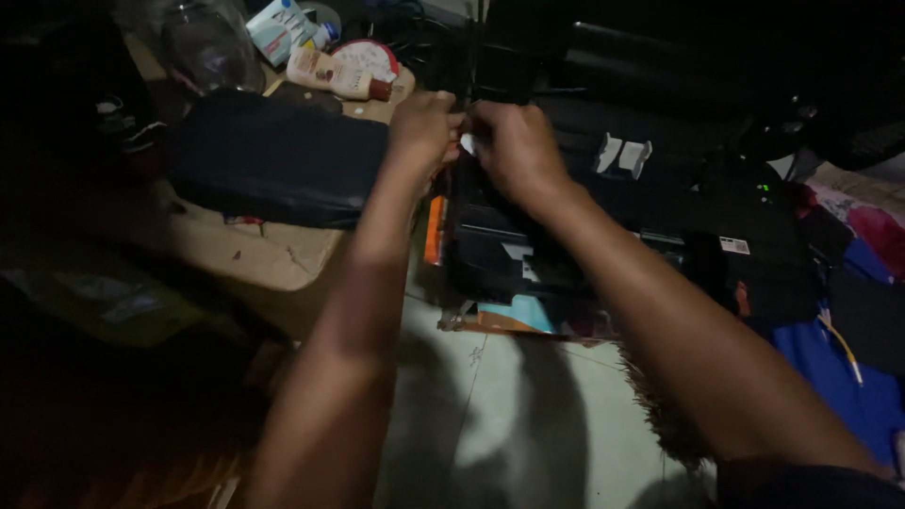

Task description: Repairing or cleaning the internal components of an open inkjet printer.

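the left hand (422,127) and the right hand (514,146) meet knuckle to knuckle over the rear edge of a black printer (603,217), fingers curled in and pinched narrow on a small white piece (467,143) that shows only as a bright sliver between them. both hands seem to grip it, though the dim light hides how each finger sits. the piece lies directly between the two hands, neither one clearly nearer, and right at the top of the printer, at its left end as the camera sees it.

the printer's long axis runs left to right across the view, stretching away from the hands toward the right, where a pair of pale paper guides (622,155) stand up on its back and a small green light (762,188) glows near the far end. so most of the machine's body lies to the right of the hands and below them, with an orange strip (434,229) along its near left side.

left of the hands a dark flat bag or cloth (273,155) rests on a tan surface (255,254). beyond it stand a lotion bottle (330,73) lying on its side, a small box (278,28) and a clear glass jar (203,42). under the forearms is pale tiled floor (509,424), and blue cloth (839,377) lies at the right edge.
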